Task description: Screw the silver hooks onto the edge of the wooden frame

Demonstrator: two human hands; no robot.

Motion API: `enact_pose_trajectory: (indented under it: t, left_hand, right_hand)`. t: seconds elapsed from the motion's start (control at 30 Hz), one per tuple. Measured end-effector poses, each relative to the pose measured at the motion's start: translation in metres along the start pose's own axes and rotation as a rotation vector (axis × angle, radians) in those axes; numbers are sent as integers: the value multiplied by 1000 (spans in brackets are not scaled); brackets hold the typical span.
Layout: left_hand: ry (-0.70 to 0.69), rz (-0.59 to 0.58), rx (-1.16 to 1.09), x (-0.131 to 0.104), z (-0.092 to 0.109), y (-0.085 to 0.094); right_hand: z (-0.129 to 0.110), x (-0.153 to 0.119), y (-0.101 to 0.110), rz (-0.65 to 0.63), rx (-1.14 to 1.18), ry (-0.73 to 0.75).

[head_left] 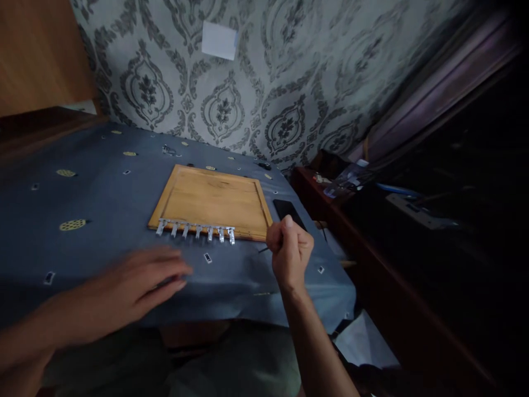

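A framed wooden board (pixel 212 198) lies flat on the table. Along its front edge runs a row of several small silvery metal clips (pixel 198 230). My right hand (pixel 289 253) is closed in a fist beside the board's front right corner. From the left side of that fist pokes a thin dark rod (pixel 263 250), whose other end is hidden in my fingers. Nearer to me and left of the clips, my left hand (pixel 149 278) hovers, smeared by motion. Its fingers are stretched out with the thumb below them, and I see nothing held.
Blue patterned cloth (pixel 103 209) covers the table. Behind the right fist lies a black phone-like slab (pixel 288 212). Small metal pieces (pixel 168 150) rest toward the back. A dark red ledge (pixel 372 264) with a clear bottle (pixel 347 179) borders the right; a patterned wall stands behind.
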State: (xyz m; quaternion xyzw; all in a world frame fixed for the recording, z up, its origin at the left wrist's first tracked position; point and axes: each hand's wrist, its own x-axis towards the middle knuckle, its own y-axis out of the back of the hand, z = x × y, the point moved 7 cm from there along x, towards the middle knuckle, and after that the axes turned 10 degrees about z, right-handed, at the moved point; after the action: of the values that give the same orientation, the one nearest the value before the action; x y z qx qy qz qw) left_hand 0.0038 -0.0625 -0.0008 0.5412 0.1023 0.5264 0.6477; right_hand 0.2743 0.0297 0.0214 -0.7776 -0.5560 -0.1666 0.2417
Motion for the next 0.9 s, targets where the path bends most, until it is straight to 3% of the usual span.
enact_pose_trajectory:
  t: [0.13, 0.23, 0.43, 0.67, 0.9]
  left_hand:
    - [-62, -81, 78, 92, 8, -26]
    - [-54, -216, 121, 122, 1, -52]
    - [-80, -271, 105, 134, -6, -70]
    - [-95, -216, 115, 134, -9, -62]
    - [-98, -215, 87, 137, -7, -60]
  right_hand:
    - [-4, 1, 0, -23, 29, -35]
    - [-13, 6, 1, -3, 89, -74]
    - [-24, 31, -13, 31, 278, -206]
    - [-9, 46, -43, 15, 336, -285]
    - [4, 45, -48, 9, 320, -326]
